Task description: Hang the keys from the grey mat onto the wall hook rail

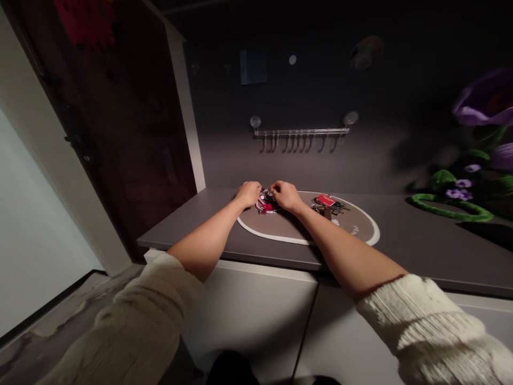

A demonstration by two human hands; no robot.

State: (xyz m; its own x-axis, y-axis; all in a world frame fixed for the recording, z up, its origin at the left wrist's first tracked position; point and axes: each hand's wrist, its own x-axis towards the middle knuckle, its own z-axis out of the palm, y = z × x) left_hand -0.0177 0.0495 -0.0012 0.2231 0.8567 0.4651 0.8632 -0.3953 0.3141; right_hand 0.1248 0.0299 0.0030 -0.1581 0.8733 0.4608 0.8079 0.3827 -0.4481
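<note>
At the left part of an oval mat (280,234), my left hand (249,193) is closed, its fingertips at a bunch of keys (269,207) with a red piece and a pink loop. Just right of it, my right hand (285,194) pinches at the top of the same bunch. Small dark and metal parts show between the hands, but the fingers hide much of the detail. Farther right on the mat lies a second bunch of keys (340,205) with a red tag (326,200) and a brown piece.
The mat lies on a dark grey counter (401,240) above white cabinet doors (252,305). A clear rail (302,131) with several hooks is fixed to the back wall. Purple flowers with a green ring base (452,215) stand at right. A dark door (132,133) is at left.
</note>
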